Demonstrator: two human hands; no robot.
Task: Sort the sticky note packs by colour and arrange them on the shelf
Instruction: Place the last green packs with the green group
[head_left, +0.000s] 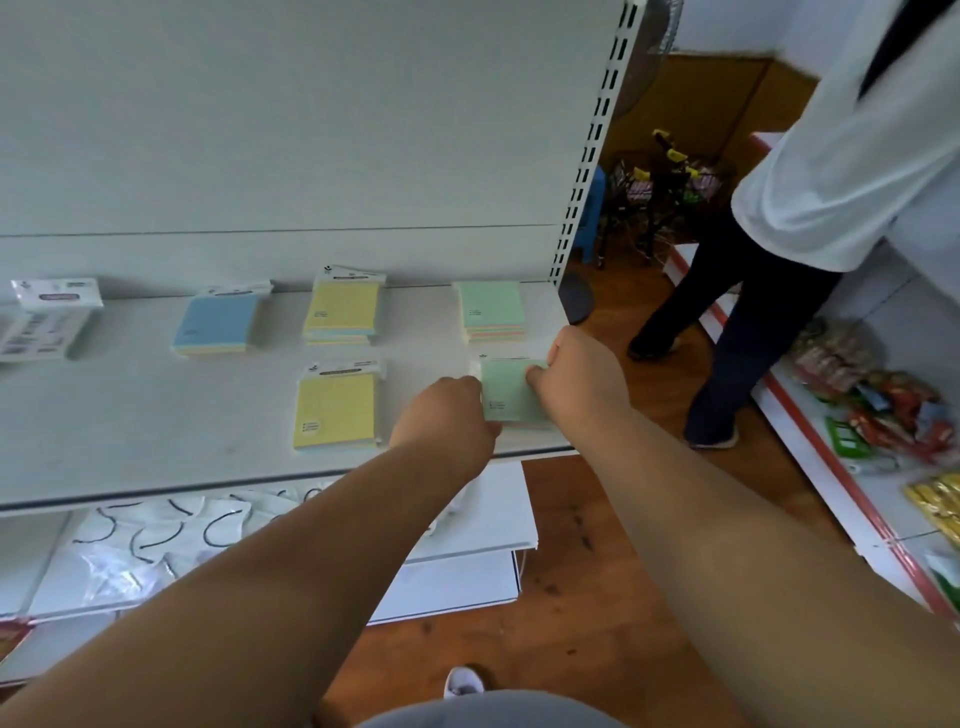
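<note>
— Both bare forearms reach in; why two hands on one pack?

— Squaring it, I'd judge. Left hand (448, 415) and right hand (574, 371) curl fingertips onto the pale green square sticky note pack (511, 392) lying between them on the white metal shelf (156, 415).

— Around it?

— Beyond the fingers, another green stack (491, 310); leftward, yellow packs (336, 405) and a blue pack (217, 325). Nothing blocks them.
</note>
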